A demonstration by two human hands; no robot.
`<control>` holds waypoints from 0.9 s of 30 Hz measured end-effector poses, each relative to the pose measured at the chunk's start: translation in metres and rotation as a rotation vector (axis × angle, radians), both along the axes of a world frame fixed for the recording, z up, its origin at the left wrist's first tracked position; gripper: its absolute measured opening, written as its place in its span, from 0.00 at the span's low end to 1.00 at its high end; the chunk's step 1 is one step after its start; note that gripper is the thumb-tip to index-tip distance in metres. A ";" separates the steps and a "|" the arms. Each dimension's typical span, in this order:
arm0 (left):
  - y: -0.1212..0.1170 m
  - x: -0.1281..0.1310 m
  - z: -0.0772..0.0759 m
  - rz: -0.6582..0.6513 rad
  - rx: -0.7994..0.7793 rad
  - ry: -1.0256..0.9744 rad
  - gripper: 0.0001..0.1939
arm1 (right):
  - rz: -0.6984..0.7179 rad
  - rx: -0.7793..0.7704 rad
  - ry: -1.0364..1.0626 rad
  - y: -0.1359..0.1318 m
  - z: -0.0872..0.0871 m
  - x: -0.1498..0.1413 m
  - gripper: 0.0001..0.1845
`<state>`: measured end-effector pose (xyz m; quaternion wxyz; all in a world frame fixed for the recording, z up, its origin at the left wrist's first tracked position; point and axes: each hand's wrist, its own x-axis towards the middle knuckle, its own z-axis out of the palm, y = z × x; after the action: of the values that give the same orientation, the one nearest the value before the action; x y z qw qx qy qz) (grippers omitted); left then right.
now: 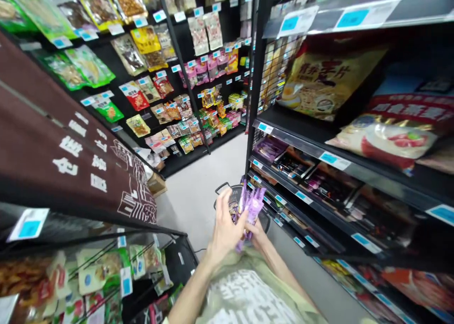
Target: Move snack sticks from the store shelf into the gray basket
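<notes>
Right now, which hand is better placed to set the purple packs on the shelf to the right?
Probably the right hand: it holds the purple packs and is nearer the shelf. The left hand has its fingers raised, its thumb at the packs, and is farther away.

Reads 仓库重 & 顾客止 on brown curtain (39, 139), 麦片 on yellow bag (328, 78), 燕麦 on red/wht bag (393, 135); can't read shelf tags (334, 160), too blurry.

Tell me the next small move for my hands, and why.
I'd probably bring the left hand's raised fingers in around the purple packets to steady them: the right hand holds the bunch, only the left thumb seems to touch it, and its tops fan out unevenly over the black basket.
</notes>
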<state>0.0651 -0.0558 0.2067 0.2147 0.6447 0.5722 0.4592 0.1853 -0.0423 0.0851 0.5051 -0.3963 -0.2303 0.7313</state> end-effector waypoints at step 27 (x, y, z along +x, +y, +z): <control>0.064 -0.070 -0.098 -0.566 -0.512 -0.143 0.28 | -0.170 -0.108 -0.103 -0.031 -0.022 -0.112 0.28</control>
<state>-0.0050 0.0084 0.1089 0.5262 0.6689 0.4515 0.2680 0.0735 -0.0736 0.0629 0.5309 -0.4780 -0.1817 0.6758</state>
